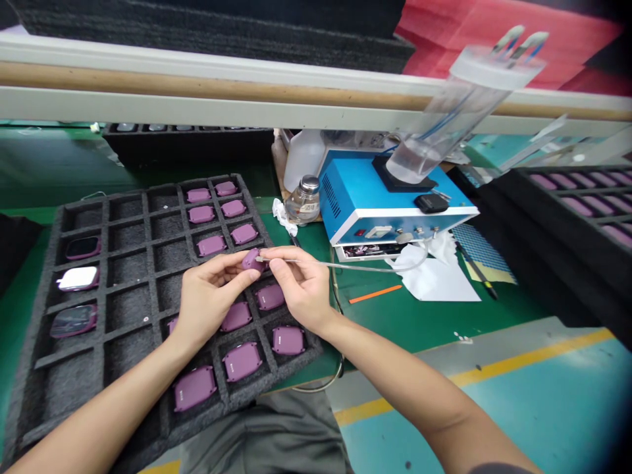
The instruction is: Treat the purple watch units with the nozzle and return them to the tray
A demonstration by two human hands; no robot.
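Observation:
My left hand (210,289) pinches a small purple watch case (251,260) above the foam tray, its edge turned up. Closed round the end of a thin clear tube (355,267), my right hand (307,286) brings the tube's slim tip to the case; whether the tip touches it I cannot tell. The tube runs right to the front of a blue box (405,197). Under both hands lies the dark grey foam tray (103,289), with purple cases (241,361) in several of its right-hand compartments. A white-faced piece (79,278) and two dark-screened ones sit at its left.
A glass bottle with a metal cap (303,197) stands left of the blue box, and a clear cylinder (439,125) tilts on top. An orange stick (375,293), white paper (449,280) and a pen (476,270) lie right. Another tray (557,217) of purple parts is far right.

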